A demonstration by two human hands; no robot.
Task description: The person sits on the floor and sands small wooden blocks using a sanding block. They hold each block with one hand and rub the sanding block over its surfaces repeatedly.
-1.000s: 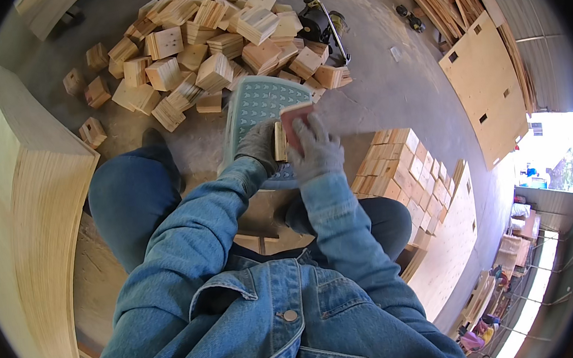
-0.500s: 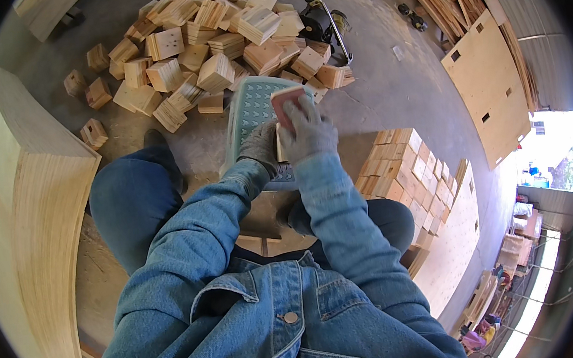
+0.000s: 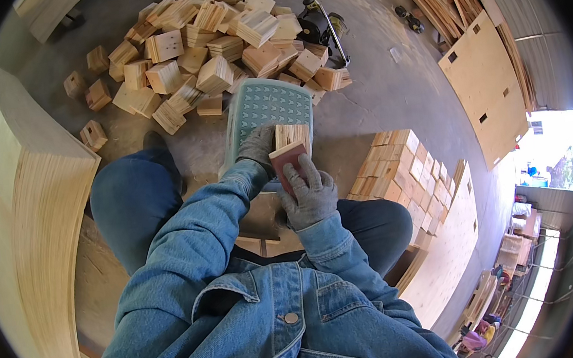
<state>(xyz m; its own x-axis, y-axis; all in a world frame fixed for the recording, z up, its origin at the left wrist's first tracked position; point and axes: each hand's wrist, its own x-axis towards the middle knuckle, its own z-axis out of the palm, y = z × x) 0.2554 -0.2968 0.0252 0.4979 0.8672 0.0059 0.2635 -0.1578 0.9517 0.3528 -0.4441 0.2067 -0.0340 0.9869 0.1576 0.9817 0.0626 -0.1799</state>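
Note:
A layered plywood block (image 3: 293, 134) rests on a pale teal plastic stool (image 3: 270, 102) with a raised pattern on its top. My left hand (image 3: 256, 146), in a grey glove, grips the block from its left side. In my gloved right hand (image 3: 311, 194) is a flat sanding block (image 3: 288, 165) with a reddish-brown face. Its far end lies against the near part of the plywood block, and my fingers spread over the reddish face. The underside of the sanding block is hidden.
Beyond the stool lies a loose heap of plywood blocks (image 3: 216, 75), with a black-and-green power tool (image 3: 322, 29) beside it. Blocks are stacked neatly (image 3: 405, 175) at my right. A tall stack of plywood sheets (image 3: 52, 227) stands close at my left.
My right hand has drawn the sanding block back toward me along the plywood block, baring the block's far part. My left hand stays in place.

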